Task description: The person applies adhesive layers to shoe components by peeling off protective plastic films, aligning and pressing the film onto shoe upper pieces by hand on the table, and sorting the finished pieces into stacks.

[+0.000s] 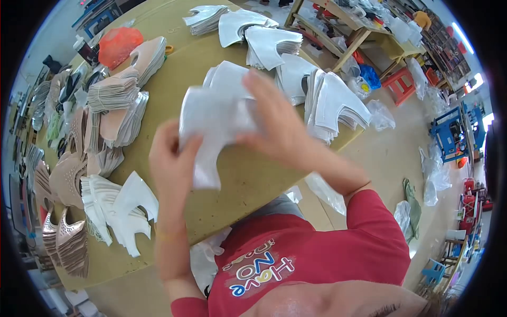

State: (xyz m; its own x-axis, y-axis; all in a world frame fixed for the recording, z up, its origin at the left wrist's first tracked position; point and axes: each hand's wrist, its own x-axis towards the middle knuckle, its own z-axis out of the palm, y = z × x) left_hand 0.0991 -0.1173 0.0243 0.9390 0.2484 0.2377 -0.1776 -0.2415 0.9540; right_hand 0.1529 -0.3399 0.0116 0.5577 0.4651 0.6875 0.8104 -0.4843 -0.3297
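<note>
A curved white shoe-upper piece (203, 127) is held above the table in front of me, smeared by motion. My left hand (174, 153) grips its left edge, with the thumb on the near face. On the other side my right hand (277, 124) has its thumb low and its fingers high around the right part; these fingers are blurred. Just behind it lies a stack of white shoe-upper pieces (228, 74), partly hidden by the held piece and my right hand. Whether one or more layers are in my hands, I cannot tell.
Several white stacks (272, 45) line the table's (174, 74) far right side. Beige stacks (113, 95), a red plastic bag (120, 46), white cut pieces (134, 198) and metallic pieces (66, 240) lie at left. A red stool (400, 84) and plastic bags (435, 174) are on the floor.
</note>
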